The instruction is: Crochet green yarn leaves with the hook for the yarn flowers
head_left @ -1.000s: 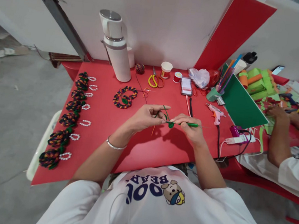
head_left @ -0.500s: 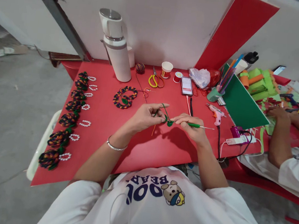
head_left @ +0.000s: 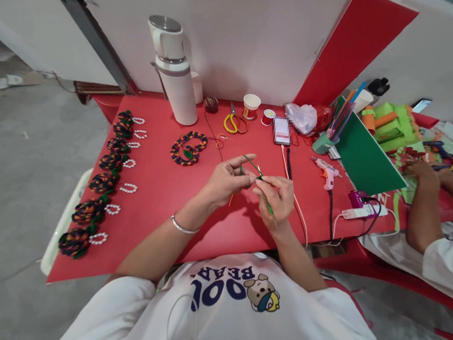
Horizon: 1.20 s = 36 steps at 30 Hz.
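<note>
My left hand [head_left: 231,180] pinches a small piece of green crochet, mostly hidden by the fingers. Green yarn [head_left: 252,164] runs taut over its raised index finger. My right hand [head_left: 275,197] is closed round a crochet hook [head_left: 270,209] with a green handle; its metal tip points up and away, by the yarn at the left fingertips. Beyond my left hand lies a braided multicoloured loop [head_left: 177,148] with a green leaf-like piece. A ball of dark multicoloured yarn [head_left: 211,104] sits farther back, with a strand trailing toward my hands.
Several yarn bundles [head_left: 103,182] with beaded loops line the left edge. Behind stand a white flask [head_left: 177,88], scissors [head_left: 236,122], a paper cup [head_left: 251,107] and a phone [head_left: 282,130]. A pink glue gun [head_left: 326,173] lies right; a co-worker's arm [head_left: 422,208] is beyond.
My right hand has turned and drawn nearer my left. The hook has swung from lying sideways to pointing away, its handle end now toward me.
</note>
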{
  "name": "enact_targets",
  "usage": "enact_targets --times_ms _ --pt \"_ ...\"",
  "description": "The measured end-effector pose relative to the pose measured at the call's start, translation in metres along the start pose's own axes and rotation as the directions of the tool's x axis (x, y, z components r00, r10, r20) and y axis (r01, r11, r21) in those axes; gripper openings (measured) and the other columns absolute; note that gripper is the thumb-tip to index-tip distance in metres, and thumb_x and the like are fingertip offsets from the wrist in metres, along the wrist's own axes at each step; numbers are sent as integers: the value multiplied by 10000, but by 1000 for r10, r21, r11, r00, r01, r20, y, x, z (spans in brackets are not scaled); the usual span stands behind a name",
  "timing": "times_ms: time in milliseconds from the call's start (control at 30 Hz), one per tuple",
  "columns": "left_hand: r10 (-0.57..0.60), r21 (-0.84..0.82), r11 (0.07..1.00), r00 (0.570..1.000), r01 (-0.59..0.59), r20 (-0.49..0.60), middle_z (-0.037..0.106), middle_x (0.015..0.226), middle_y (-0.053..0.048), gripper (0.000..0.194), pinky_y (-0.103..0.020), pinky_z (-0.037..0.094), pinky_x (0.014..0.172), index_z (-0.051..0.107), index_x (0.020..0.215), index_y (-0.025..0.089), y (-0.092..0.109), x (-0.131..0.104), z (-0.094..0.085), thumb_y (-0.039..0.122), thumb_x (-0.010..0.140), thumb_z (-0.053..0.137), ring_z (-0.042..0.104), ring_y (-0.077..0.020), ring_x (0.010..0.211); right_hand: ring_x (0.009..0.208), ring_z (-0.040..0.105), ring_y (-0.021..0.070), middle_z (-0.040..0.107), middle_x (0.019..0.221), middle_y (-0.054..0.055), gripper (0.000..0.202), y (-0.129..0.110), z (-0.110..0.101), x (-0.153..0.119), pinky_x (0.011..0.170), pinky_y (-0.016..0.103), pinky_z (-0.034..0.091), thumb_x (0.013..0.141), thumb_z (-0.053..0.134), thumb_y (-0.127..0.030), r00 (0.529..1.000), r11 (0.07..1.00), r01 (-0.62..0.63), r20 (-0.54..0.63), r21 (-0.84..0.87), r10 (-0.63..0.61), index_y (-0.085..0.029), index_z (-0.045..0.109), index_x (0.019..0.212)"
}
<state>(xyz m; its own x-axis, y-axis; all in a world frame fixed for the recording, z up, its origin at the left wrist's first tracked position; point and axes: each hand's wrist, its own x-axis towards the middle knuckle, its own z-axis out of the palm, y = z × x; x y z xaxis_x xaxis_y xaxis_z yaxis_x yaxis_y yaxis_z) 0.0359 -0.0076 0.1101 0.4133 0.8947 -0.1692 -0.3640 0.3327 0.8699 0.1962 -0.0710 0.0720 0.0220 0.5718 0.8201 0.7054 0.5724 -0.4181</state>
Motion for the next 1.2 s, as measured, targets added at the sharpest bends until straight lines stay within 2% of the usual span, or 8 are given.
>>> enact_targets --times_ms 67,133,267,433,633,867,1033,1200 --pt "-75 -50 996 996 77 57 672 634 34 815 -183 216 413 661 1307 125 2 -1 -2 224 549 944 402 -17 408 993 696 239 765 1036 60 184 -1 2 0 889 448 574 936 712 -356 999 998 -27 -29 63 29 -364 773 1110" --pt "-118 -64 990 988 124 100 662 624 36 787 -183 170 408 681 1274 126 6 -2 -8 205 540 953 344 1 387 971 707 238 771 1027 48 156 3 -3 6 870 455 588 945 694 -407 997 978 -69 54 198 59 -363 785 1063" --pt "-143 1 990 984 143 105 714 696 -29 731 -181 215 428 710 1223 109 15 -2 -20 177 537 951 523 -55 477 978 736 226 796 1050 38 148 14 -26 26 902 446 603 961 677 -380 944 873 -223 320 434 82 -335 791 1044" --pt "-127 67 991 980 118 151 705 716 -30 684 -184 256 438 722 1215 111 15 0 -18 157 559 910 600 -95 551 957 760 227 810 1004 61 209 25 -41 34 903 434 623 963 662 -438 870 716 -433 462 547 173 -271 786 939" --pt "-14 150 989 993 -3 118 673 722 2 678 -183 332 477 715 1268 118 4 0 -3 116 601 835 548 -69 555 952 758 229 793 982 58 328 32 -18 12 884 428 627 914 674 -582 859 591 -512 381 623 342 -267 763 896" --pt "57 129 989 984 -79 167 730 867 -64 612 -187 307 429 726 1269 137 8 -5 -7 278 694 877 480 -40 501 986 739 219 788 1012 35 242 25 -13 9 932 430 611 944 663 -518 891 648 -452 339 612 301 -305 776 931" --pt "119 178 973 980 -147 157 706 755 -27 740 -217 471 534 732 1247 131 9 -3 -7 285 568 983 645 -123 612 986 741 224 796 1002 34 212 22 -19 14 950 444 603 954 663 -482 909 709 -410 326 574 261 -305 779 934" --pt "234 234 938 965 -256 115 666 664 10 819 -238 500 557 712 1292 113 4 -3 -1 309 549 996 636 -125 569 983 738 210 798 1023 27 167 20 -16 11 934 421 599 976 651 -414 938 710 -347 240 613 251 -313 784 970"
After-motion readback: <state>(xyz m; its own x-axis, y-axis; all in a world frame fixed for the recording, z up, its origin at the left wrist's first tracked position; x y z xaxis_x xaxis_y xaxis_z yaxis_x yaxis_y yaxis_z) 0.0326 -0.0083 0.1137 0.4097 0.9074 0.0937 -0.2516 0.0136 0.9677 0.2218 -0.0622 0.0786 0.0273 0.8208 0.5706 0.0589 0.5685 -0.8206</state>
